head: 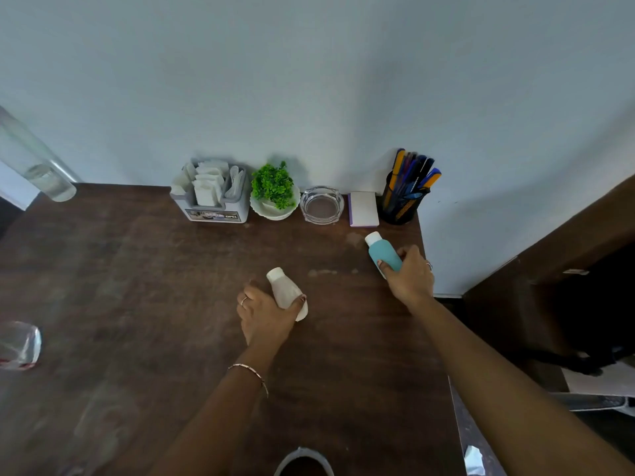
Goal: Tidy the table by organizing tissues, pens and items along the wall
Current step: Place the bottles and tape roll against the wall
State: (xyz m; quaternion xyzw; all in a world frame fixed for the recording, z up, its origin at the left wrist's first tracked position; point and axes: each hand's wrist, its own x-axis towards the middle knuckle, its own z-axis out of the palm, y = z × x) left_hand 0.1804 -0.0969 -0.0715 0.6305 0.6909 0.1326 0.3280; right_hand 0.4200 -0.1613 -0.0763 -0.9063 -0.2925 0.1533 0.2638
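My left hand (264, 316) grips a small white bottle (283, 289) lying on the dark wooden table (137, 286) near its middle. My right hand (410, 274) grips a teal bottle with a white cap (379, 250) near the table's right edge. Along the wall stand a grey holder with tissues and sachets (211, 194), a small green plant in a white pot (274, 192), a glass ashtray (322, 205), a white and purple notepad (363, 209) and a black mesh cup full of pens (403, 192).
A tall clear glass cylinder (32, 163) leans at the far left. A crumpled clear plastic item (19, 345) lies at the left edge. A round dark rim (304, 462) shows at the bottom. Right of the table a dark gap drops off.
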